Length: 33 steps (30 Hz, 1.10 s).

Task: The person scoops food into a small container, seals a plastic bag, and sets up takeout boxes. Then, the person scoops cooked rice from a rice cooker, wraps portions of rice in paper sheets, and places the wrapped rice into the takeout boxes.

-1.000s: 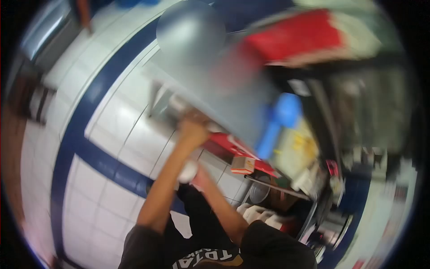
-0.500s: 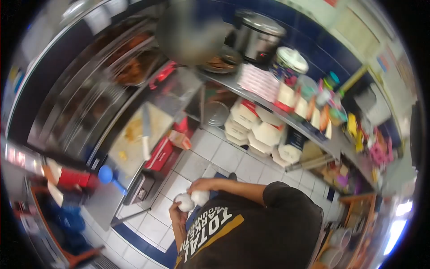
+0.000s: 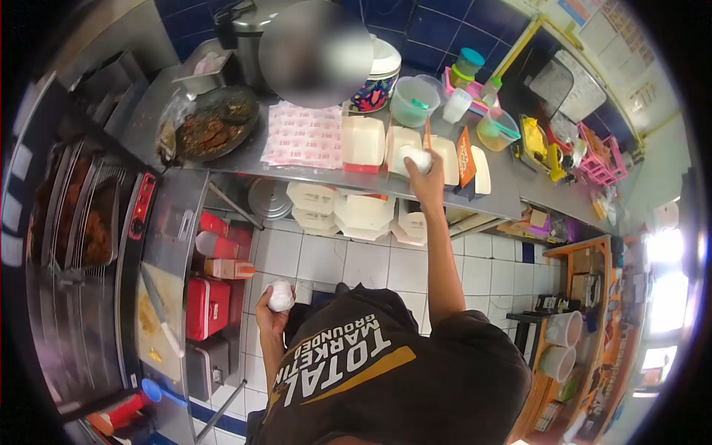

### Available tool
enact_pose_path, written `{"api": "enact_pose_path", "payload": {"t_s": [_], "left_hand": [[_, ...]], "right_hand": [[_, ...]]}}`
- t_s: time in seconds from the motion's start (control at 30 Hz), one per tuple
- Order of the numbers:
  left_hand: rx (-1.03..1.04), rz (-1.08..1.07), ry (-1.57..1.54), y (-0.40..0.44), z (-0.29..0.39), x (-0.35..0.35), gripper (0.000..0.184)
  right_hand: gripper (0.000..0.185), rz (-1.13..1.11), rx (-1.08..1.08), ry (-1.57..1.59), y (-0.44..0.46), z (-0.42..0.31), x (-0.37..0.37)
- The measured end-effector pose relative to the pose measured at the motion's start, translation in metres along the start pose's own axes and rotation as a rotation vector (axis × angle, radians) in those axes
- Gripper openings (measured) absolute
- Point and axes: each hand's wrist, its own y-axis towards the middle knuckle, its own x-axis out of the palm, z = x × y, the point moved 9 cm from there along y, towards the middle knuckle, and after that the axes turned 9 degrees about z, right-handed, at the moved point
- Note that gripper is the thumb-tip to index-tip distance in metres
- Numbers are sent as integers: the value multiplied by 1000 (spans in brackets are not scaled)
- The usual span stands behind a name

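Note:
Low in front of my body, my left hand [image 3: 274, 317] holds a round white wrapped bundle [image 3: 281, 296]. My right hand [image 3: 428, 180] reaches to the counter with its fingers around a second white bundle [image 3: 417, 158], which is at an open food box [image 3: 403, 142]. Left of that box stands another open box with a red front [image 3: 363, 144]. To the right are more open boxes [image 3: 443, 159] and an orange carton flap [image 3: 466, 157].
Printed paper sheets [image 3: 302, 136], a pan of dark food [image 3: 214, 124] and plastic tubs [image 3: 414, 101] are on the counter [image 3: 334, 177]. Stacked boxes [image 3: 363, 213] sit below. At left, a knife [image 3: 161, 310] lies on a cutting board [image 3: 152, 337].
The view has turned from the floor and side table to the counter. Both hands were close together with the white bundles; my right hand has moved out to the boxes, carrying one.

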Motion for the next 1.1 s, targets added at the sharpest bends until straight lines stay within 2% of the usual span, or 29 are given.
{"api": "enact_pose_path", "payload": {"t_s": [0.07, 0.13, 0.2, 0.27, 0.3, 0.33, 0.37, 0.4, 0.43, 0.47, 0.57, 0.63, 0.77, 0.93, 0.97, 1.03, 1.1], "left_hand": [[-8, -2, 82, 28, 0, 23, 40], [16, 37, 135, 47, 9, 31, 40], [67, -30, 196, 68, 24, 59, 37], [48, -39, 215, 90, 36, 68, 32], [41, -25, 215, 104, 43, 68, 33], [45, -90, 111, 149, 35, 46, 34], [126, 33, 212, 149, 54, 65, 34], [217, -96, 344, 157, 67, 82, 37], [246, 159, 344, 157, 81, 86, 46], [208, 167, 382, 158, 88, 98, 56], [217, 188, 428, 144, 118, 137, 68], [217, 182, 355, 144, 117, 150, 68], [171, 102, 168, 140, 93, 160, 63], [150, 199, 122, 151, 63, 131, 52], [157, 199, 120, 151, 60, 128, 52], [174, 218, 61, 152, 57, 120, 41], [171, 241, 61, 148, 57, 116, 41]], "right_hand": [[70, 297, -557, -517, 31, -33, -18], [70, 260, -496, -553, 60, -20, -13], [71, 231, -433, -665, 85, -6, 2], [71, 282, -686, -823, 101, 13, 6], [67, 261, -705, -767, 103, 15, 10], [64, 258, -691, -883, 107, 15, 12], [66, 196, -651, -798, 111, 18, 16], [69, 123, -803, -824, 103, -6, 29], [72, 89, -800, -845, 98, -15, 38], [67, 110, -773, -823, 107, -9, 35], [79, 60, -367, -844, 107, -4, 38], [79, 61, -233, -849, 132, 24, 34], [77, 14, -155, -799, 170, 67, 28], [75, -26, -62, -759, 188, 104, 26], [74, -32, -38, -753, 186, 106, 28], [70, -33, -38, -729, 182, 103, 29], [65, -31, -37, -708, 161, 82, 29]]}}
